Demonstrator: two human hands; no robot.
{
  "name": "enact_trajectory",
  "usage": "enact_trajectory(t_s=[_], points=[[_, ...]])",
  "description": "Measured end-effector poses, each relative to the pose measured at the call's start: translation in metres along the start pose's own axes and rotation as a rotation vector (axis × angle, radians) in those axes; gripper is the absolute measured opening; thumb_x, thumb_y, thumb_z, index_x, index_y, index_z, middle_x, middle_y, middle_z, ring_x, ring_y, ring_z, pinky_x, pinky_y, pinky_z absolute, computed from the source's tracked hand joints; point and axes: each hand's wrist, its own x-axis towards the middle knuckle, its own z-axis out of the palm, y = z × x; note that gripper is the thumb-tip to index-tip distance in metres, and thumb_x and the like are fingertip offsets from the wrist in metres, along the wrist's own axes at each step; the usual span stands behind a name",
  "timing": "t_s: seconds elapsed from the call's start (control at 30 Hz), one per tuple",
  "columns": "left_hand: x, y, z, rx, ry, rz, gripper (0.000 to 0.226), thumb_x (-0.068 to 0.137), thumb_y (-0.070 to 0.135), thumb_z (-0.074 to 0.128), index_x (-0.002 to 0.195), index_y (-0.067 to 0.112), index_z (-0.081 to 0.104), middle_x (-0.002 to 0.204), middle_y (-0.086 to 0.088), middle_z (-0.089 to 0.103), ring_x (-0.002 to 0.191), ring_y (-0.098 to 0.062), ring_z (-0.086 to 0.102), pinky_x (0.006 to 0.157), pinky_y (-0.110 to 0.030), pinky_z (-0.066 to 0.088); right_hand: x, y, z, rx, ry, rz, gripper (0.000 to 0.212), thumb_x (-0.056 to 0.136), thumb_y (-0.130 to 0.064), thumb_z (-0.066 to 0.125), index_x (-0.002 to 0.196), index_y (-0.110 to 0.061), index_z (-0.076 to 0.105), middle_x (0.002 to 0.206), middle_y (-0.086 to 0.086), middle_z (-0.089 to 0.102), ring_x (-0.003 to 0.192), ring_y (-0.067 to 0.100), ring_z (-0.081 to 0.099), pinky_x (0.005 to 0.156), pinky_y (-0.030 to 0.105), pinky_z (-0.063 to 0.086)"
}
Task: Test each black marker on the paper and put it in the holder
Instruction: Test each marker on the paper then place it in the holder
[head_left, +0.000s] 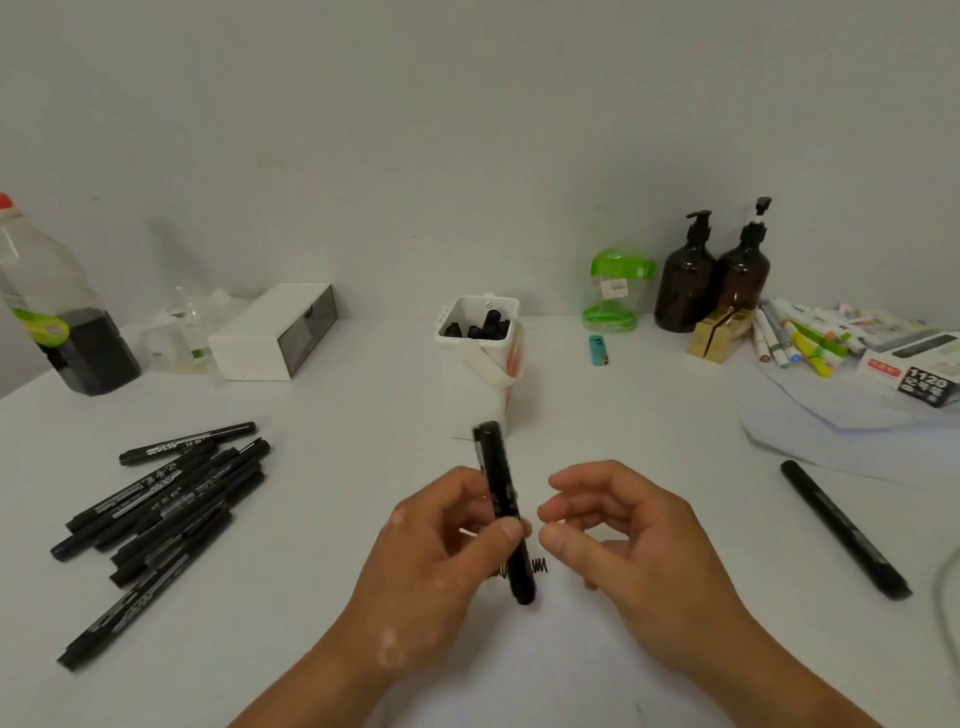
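- The white table (322, 519) is filling the lower two thirds of the frame, with a plain wall behind it.
- A large clear plastic bottle (47, 306) with a red cap and dark contents is standing at the far left edge.
- Two brown pump bottles (711, 280) are standing side by side at upper right, touching, with a green-lidded clear jar (615, 288) just left of them.
- A white box (272, 332) is lying left of centre near the wall.
- The white holder (480, 364) is standing at centre, with several black markers already sitting upright inside it.
- A loose pile of black markers (161, 514) is lying at lower left of the frame.
- A heap of coloured markers (800, 338) is resting at far right beside a printed carton (914, 371).
- The left hand (441, 561) is gripping a black marker (504, 512) between thumb and fingers, nearly upright, at centre frame below the holder and above the paper.
- The right hand (623, 540) is hanging just right of that marker, fingers loosely curled, holding nothing, not touching it.
- A single black marker (844, 527) is lying alone at right.
- The white paper (519, 649) under the hands is blending with the table; its edges cannot be told.
- A blue lighter (598, 349) is lying right of the holder.
- A small black scribble (539, 565) is showing on the paper just beside the held marker.
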Motion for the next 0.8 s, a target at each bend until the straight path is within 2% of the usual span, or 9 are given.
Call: enact_trajectory(t_s=[0.07,0.17,0.23,0.33,0.43,0.5,0.63,0.7,0.8], points=[[0.001,-0.001,-0.004,-0.212,-0.026,-0.081,0.023,0.076,0.041,0.07,0.093,0.026,0.066,0.094,-0.007,0.077,0.086,-0.027,0.073,0.071,-0.028,0.057,-0.001,0.001,0.001,-0.081,-0.06,0.018,0.042,0.065,-0.058,0.075,0.105,-0.05,0.066,0.101,-0.016,0.076,0.086,0.007,0.07,0.065,0.027,0.057],[0.002,-0.007,-0.006,-0.394,-0.019,-0.157,0.03,0.073,0.035,0.075,0.097,0.018,0.068,0.102,-0.015,0.076,0.095,-0.034,0.072,0.077,-0.033,0.056,-0.001,0.003,0.001,-0.14,-0.124,0.063,0.046,0.061,-0.063,0.075,0.105,-0.051,0.065,0.099,-0.021,0.075,0.058,0.0,0.06,0.062,0.016,0.049],[0.003,-0.011,-0.006,-0.465,-0.01,-0.177,0.032,0.072,0.031,0.078,0.099,0.016,0.069,0.104,-0.017,0.074,0.099,-0.035,0.071,0.078,-0.031,0.056,-0.001,0.002,0.002,-0.131,-0.132,0.083,0.044,0.061,-0.063,0.073,0.102,-0.048,0.065,0.094,-0.017,0.077,0.05,0.001,0.052,0.061,0.014,0.045],[0.005,-0.014,-0.009,-0.531,0.019,-0.184,0.037,0.068,0.025,0.083,0.1,0.013,0.069,0.101,-0.021,0.073,0.096,-0.037,0.071,0.079,-0.032,0.056,0.0,0.0,-0.003,-0.116,-0.094,0.079,0.028,0.069,-0.05,0.077,0.096,-0.043,0.07,0.086,-0.012,0.078,0.056,0.002,0.058,0.063,0.014,0.046],[0.006,-0.013,-0.018,-0.51,0.085,-0.167,0.04,0.063,0.024,0.084,0.099,0.016,0.07,0.1,-0.018,0.073,0.092,-0.034,0.072,0.079,-0.032,0.056,0.001,0.001,-0.01,-0.094,-0.038,0.072,0.019,0.078,-0.031,0.082,0.094,-0.039,0.074,0.086,-0.008,0.078,0.067,0.005,0.065,0.069,0.027,0.053],[0.006,-0.01,-0.023,-0.341,0.101,-0.141,0.035,0.064,0.027,0.084,0.096,0.024,0.072,0.1,-0.009,0.075,0.088,-0.024,0.072,0.079,-0.03,0.057,0.001,0.002,-0.013,-0.08,0.002,0.073,0.02,0.077,-0.03,0.082,0.094,-0.039,0.076,0.087,-0.007,0.077,0.071,0.008,0.066,0.07,0.033,0.056],[-0.002,-0.008,-0.019,0.22,0.08,0.017,0.03,0.08,0.019,0.081,0.103,0.036,0.073,0.092,0.014,0.073,0.083,-0.006,0.07,0.076,-0.017,0.054,0.001,0.003,-0.013,-0.052,0.018,0.065,0.024,0.072,-0.035,0.079,0.096,-0.038,0.077,0.087,-0.005,0.076,0.074,0.01,0.066,0.069,0.038,0.058],[-0.004,-0.007,-0.013,0.391,0.067,0.13,0.035,0.084,0.015,0.076,0.113,0.034,0.07,0.092,0.02,0.07,0.084,-0.003,0.067,0.075,-0.008,0.048,0.0,0.003,-0.013,-0.029,0.012,0.052,0.024,0.071,-0.035,0.079,0.095,-0.037,0.077,0.086,-0.004,0.075,0.075,0.01,0.066,0.066,0.037,0.057],[-0.005,-0.005,-0.006,0.561,-0.025,0.226,0.034,0.093,0.019,0.065,0.126,0.03,0.063,0.093,0.022,0.065,0.081,0.002,0.058,0.073,-0.005,0.04,0.0,0.001,-0.011,0.014,-0.014,0.033,0.025,0.069,-0.041,0.079,0.093,-0.036,0.077,0.085,-0.003,0.074,0.078,0.01,0.067,0.062,0.03,0.055]])
